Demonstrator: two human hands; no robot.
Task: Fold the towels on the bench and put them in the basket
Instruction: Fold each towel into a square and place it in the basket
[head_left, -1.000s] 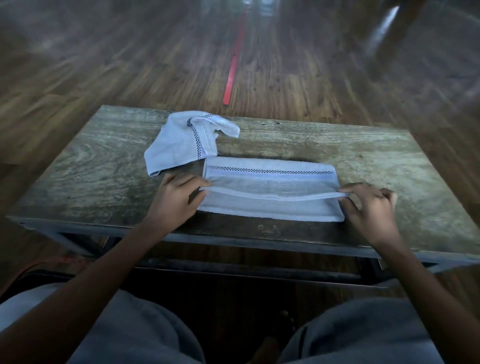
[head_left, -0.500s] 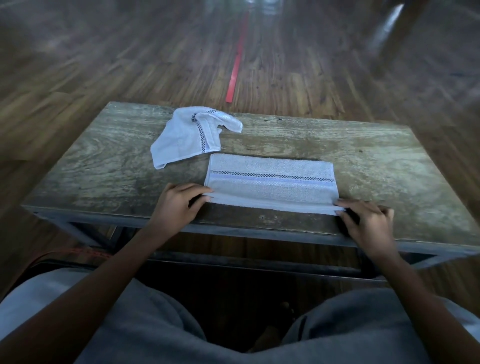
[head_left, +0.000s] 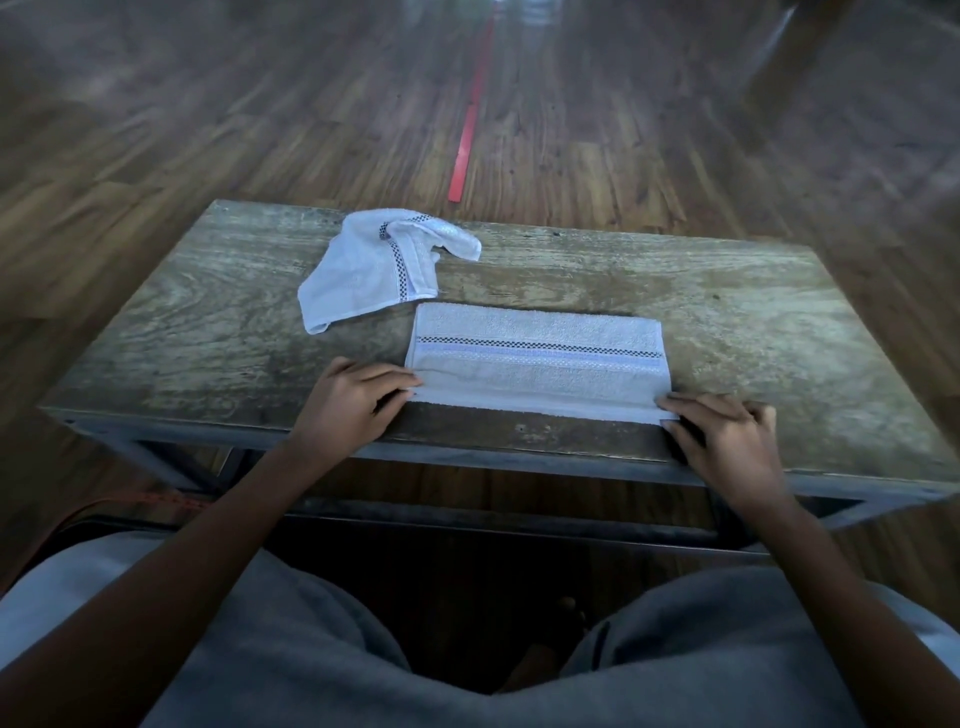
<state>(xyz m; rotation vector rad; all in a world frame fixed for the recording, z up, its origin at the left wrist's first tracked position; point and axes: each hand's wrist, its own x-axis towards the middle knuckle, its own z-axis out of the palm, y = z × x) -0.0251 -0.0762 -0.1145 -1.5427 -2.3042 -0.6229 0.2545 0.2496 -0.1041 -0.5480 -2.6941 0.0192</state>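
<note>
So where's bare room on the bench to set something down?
Bare bench right of the folded towel, and left of the crumpled towel. Crowded at the near middle: left hand and right hand pinch the folded towel's corners.

bench (head_left: 208, 338): worn wooden top on a dark metal frame
folded towel (head_left: 540, 364): flat long strip, checked stripe lengthwise, lying along the front edge
crumpled towel (head_left: 363, 270): loose heap toward the back left, just beside the strip's far left corner
floor (head_left: 623, 156): wood planks, red strip (head_left: 470, 135) beyond the bench
</note>
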